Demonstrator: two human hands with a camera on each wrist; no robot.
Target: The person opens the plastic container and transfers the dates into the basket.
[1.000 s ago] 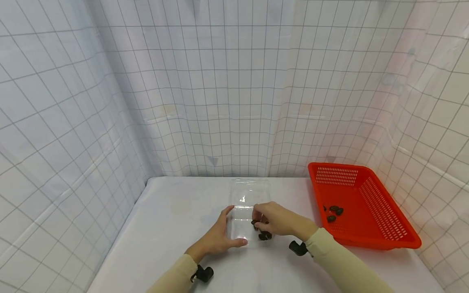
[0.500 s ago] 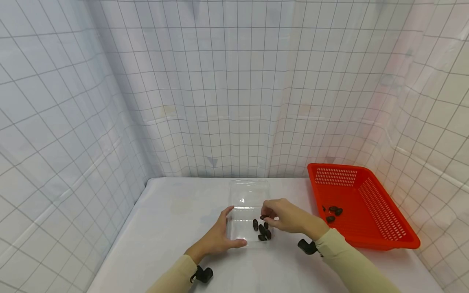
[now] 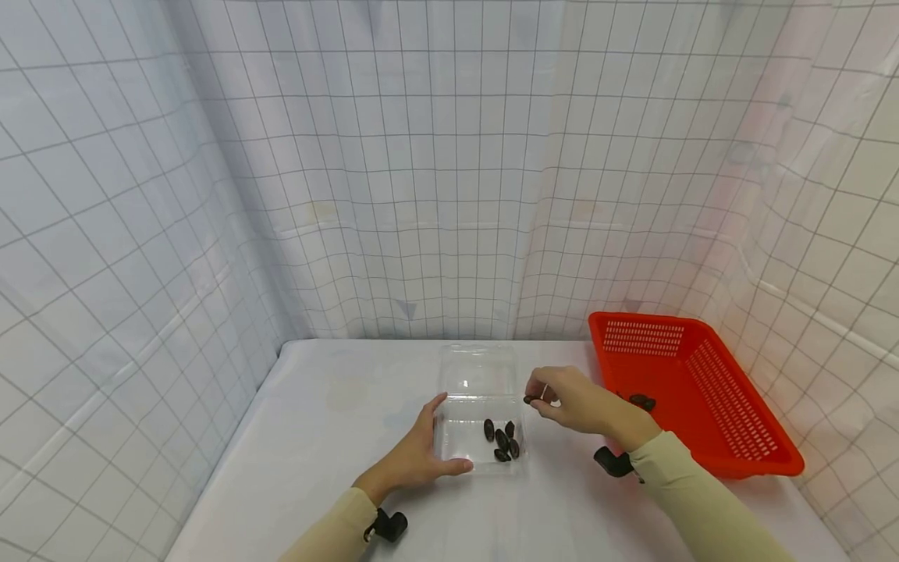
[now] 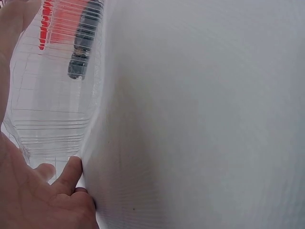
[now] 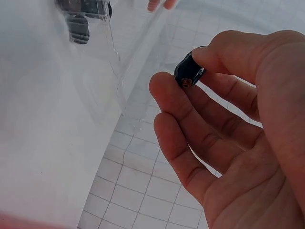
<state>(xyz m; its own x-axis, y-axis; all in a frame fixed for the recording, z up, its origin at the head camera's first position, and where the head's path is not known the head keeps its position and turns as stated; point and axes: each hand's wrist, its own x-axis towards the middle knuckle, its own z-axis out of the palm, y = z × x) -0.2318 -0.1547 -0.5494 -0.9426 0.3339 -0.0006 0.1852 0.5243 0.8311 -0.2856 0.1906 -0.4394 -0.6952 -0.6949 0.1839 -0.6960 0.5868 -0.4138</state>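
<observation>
A clear plastic clamshell box (image 3: 460, 445) lies on the table with its lid (image 3: 479, 371) folded back behind it. My left hand (image 3: 414, 453) grips the box's left side, thumb at the front edge and fingers at the back corner. Inside, on the right half, are several dark oval date-like fruits (image 3: 502, 439). Just right of the box, above the table, my right hand (image 3: 572, 402) pinches one dark date-like fruit (image 5: 188, 69) between thumb and fingertips. A brown spot marks its end in the right wrist view; the lower fingers are loosely bent.
A red plastic basket (image 3: 709, 453) with slotted walls stands on the right, close to the right forearm. Several dark fruits (image 3: 641, 401) lie in its left part. White gridded sheets (image 3: 435, 195) wall in the back and sides of the white table (image 3: 351, 382).
My right hand has lifted away from inside the box, moving right and back with one date-like fruit. The fruits in the box are uncovered now. My left hand has stayed put.
</observation>
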